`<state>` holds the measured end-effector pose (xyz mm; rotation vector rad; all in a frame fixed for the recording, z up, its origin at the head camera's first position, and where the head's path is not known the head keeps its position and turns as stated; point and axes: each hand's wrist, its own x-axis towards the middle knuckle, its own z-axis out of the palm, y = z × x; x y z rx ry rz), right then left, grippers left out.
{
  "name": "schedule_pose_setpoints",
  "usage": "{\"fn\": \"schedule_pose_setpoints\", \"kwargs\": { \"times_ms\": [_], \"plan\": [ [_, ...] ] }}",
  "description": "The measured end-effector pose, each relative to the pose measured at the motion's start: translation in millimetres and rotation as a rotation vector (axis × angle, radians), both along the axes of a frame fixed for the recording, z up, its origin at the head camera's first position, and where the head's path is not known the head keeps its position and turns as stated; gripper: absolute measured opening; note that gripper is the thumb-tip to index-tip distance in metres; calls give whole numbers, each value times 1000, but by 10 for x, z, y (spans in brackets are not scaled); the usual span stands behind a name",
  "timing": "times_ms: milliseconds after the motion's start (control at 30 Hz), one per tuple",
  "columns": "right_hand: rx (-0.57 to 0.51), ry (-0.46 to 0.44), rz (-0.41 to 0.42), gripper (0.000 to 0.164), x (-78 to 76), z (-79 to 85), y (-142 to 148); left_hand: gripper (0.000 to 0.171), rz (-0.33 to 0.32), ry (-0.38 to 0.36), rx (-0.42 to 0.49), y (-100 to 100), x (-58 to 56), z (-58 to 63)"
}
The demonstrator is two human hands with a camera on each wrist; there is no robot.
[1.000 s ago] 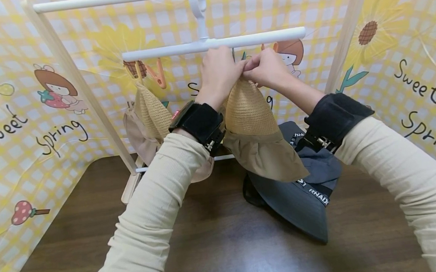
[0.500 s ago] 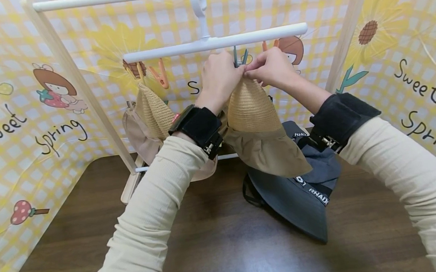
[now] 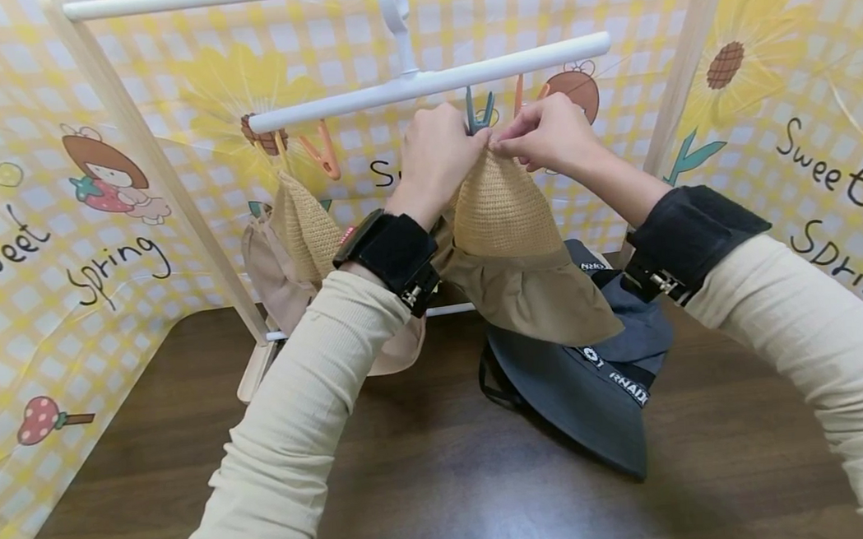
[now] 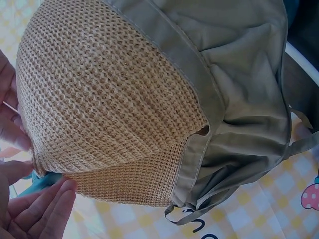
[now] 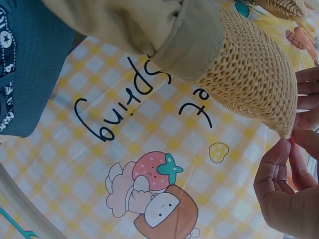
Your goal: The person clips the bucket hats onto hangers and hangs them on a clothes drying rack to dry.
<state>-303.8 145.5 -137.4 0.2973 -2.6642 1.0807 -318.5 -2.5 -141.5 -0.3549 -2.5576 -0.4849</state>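
Note:
A straw-coloured sun hat point(image 3: 505, 207) with a khaki fabric brim hangs by its crown's peak under a blue-grey clothespin point(image 3: 480, 110). My left hand point(image 3: 435, 158) grips the peak from the left, its fingers beside the clothespin's lower end. In the left wrist view, the thumb and fingers point(image 4: 42, 216) of that hand bracket the teal clothespin point(image 4: 42, 183). From the right, my right hand point(image 3: 553, 134) pinches the tip of the crown between thumb and fingers. The white hanger point(image 3: 420, 82) above tilts, right end higher.
Another straw hat point(image 3: 306, 228) with a pinkish brim hangs at the left from a yellow-orange clothespin point(image 3: 281, 151). A loose orange clothespin point(image 3: 322, 151) hangs beside it. On the brown table point(image 3: 421, 468) lies a dark bucket hat point(image 3: 573, 401), below the rack's wooden post point(image 3: 687, 81).
The hanger has tilted further, its right end rising and its left end dropping. My right hand has shifted slightly right, the held hat's brim has lifted slightly, and more of the blue-grey clothespin shows.

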Motion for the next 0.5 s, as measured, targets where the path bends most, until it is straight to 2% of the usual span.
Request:
{"fn": "schedule_pose_setpoints", "kwargs": {
  "times_ms": [300,500],
  "plan": [
    [-49,-58,-26,29,-14,-25,93,48,-45,3,-22,-14,-5,-59],
    [-57,-68,-10,28,-8,-51,182,47,-83,-12,5,-33,-9,-117]
  ]
}}
